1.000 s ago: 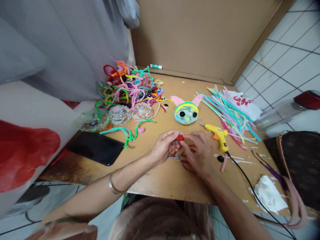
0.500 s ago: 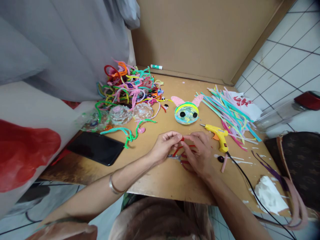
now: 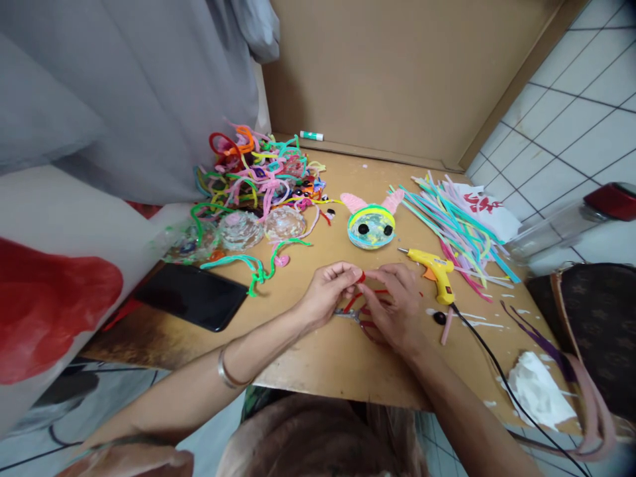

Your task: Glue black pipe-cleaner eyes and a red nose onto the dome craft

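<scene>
My left hand [image 3: 328, 291] pinches a small coiled red pipe cleaner [image 3: 361, 277] between thumb and fingers. From the other side, my right hand [image 3: 395, 305] has its thumb and fingertips closed on the same red piece. Scissors [image 3: 354, 315] lie on the table under my hands, their handles partly hidden by the right one. A red strand [image 3: 354, 301] shows beside the scissors. Just beyond my hands sits a round animal head [image 3: 370, 232] with pink ears, a green and yellow band and two black eyes.
A yellow glue gun [image 3: 434, 268] with a black cord lies right of my hands, near a pipe cleaner bundle [image 3: 457, 218]. At left are a phone [image 3: 193, 296] and a tangled craft pile [image 3: 263, 172]. A crumpled tissue [image 3: 536, 391] and brown bag [image 3: 593, 331] occupy the right edge.
Both hands stay in nearly the same place, still holding the red pipe cleaner. The fingers shift only slightly around it, and the view moves a little.
</scene>
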### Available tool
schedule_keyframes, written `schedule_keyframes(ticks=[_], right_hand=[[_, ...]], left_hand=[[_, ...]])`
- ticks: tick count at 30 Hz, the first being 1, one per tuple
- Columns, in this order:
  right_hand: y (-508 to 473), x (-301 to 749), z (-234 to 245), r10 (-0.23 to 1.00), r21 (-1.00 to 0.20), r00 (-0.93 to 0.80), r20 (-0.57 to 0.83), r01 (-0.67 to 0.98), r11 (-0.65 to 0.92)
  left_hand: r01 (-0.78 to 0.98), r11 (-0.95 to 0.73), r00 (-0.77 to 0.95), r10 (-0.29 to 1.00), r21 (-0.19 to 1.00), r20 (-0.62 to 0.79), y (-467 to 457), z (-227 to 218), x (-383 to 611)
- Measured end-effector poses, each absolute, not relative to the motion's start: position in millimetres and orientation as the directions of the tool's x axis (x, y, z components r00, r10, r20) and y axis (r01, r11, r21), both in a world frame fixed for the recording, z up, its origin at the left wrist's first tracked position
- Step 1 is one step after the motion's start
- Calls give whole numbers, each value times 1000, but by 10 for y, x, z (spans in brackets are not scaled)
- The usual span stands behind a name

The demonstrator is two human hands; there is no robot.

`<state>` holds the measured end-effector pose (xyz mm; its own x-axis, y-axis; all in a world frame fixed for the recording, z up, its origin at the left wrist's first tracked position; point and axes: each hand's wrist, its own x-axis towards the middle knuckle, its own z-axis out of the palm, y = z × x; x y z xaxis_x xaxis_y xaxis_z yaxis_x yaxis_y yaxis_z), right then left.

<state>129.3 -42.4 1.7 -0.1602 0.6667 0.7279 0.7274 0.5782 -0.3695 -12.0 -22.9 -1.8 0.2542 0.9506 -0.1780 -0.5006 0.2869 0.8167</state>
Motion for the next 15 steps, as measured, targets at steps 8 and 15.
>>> schedule_keyframes(ticks=[8, 15], right_hand=[[-408, 1301, -31, 666, -377, -151, 730, 724, 577], [-402, 1308, -23, 661, -384, -144, 736, 715, 584]], left_hand=[[-497, 306, 264, 945, 812, -194, -246, 5, -114], [-556, 345, 315, 929, 757, -192, -241, 5, -118]])
